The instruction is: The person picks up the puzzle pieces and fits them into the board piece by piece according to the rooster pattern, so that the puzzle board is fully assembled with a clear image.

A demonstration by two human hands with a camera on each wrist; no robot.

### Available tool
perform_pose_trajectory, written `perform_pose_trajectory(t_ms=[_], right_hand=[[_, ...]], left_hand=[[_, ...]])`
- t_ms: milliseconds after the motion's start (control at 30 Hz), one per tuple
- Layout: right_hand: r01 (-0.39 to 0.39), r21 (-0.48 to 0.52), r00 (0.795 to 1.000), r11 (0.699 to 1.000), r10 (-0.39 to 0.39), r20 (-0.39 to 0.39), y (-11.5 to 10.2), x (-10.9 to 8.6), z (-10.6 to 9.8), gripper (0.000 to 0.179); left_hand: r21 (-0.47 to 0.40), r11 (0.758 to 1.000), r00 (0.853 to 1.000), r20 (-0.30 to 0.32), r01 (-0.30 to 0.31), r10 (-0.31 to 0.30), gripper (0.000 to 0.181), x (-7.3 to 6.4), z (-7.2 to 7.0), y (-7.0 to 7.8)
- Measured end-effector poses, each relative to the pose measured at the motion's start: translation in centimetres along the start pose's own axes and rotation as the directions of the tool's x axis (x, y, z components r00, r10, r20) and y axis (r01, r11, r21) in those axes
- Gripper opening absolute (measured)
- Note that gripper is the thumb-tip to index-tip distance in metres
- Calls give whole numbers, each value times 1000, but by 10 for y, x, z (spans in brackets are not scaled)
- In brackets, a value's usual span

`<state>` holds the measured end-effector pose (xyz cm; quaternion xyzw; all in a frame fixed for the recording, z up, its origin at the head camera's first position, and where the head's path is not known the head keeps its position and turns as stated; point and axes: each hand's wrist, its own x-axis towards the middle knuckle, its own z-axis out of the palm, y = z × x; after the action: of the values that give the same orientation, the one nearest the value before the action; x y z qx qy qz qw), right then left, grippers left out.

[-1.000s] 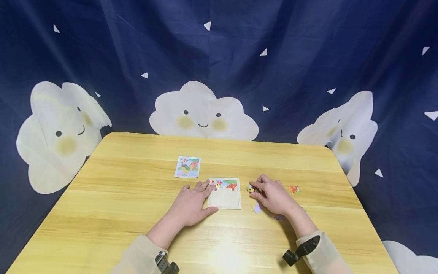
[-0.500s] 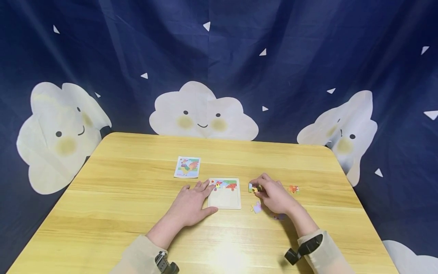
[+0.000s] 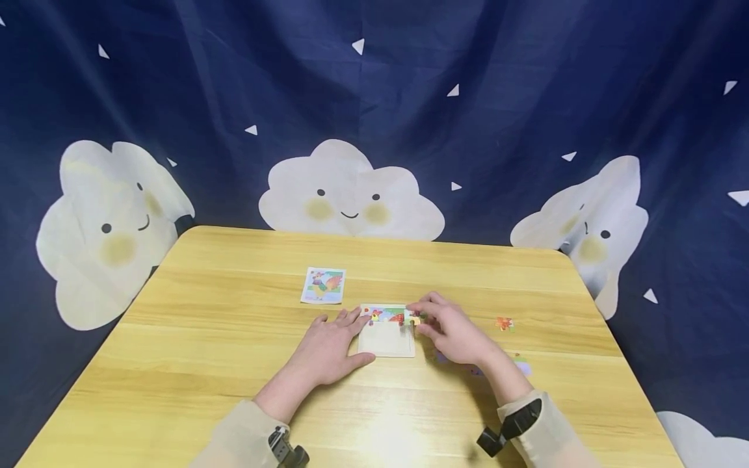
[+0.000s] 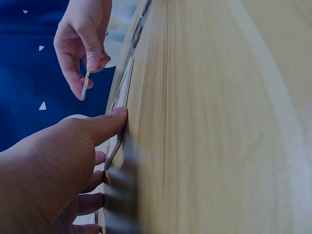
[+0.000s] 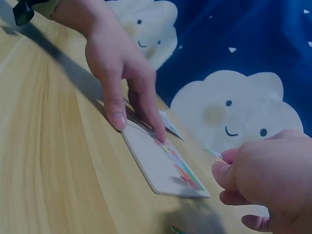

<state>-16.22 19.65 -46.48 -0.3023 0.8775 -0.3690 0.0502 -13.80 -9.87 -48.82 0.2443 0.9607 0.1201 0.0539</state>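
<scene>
While a puzzle piece (image 3: pixel 415 320) sits pinched between the thumb and fingertips of my right hand (image 3: pixel 461 333), raised at the right edge of the puzzle tray (image 3: pixel 383 342), my left hand (image 3: pixel 328 351) lies spread at the tray's left side, thumb at its near corner. The tray's far row is filled with coloured picture, its near part bare; beyond it lies a rooster card (image 3: pixel 324 286), and to my right a red-orange piece (image 3: pixel 504 324) rests on the wooden table (image 3: pixel 175 338).

Left hand (image 3: pixel 328 353) on puzzle tray (image 3: pixel 384 342), right hand (image 3: pixel 456 331) pinching piece (image 3: pixel 415 320) (multicoloured)
</scene>
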Motion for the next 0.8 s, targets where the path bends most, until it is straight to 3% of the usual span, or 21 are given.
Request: perform_pose_trajectory(t_ms=[467, 800], right_hand=[[17, -113, 999, 993, -11, 51, -15, 23, 35, 40], [71, -270, 997, 960, -60, 50, -21, 34, 58, 42]], left_hand=[[-25, 1000, 1000, -20, -4, 3, 86, 2, -2, -3], [-40, 999, 1000, -29, -10, 9, 86, 2, 1, -5]])
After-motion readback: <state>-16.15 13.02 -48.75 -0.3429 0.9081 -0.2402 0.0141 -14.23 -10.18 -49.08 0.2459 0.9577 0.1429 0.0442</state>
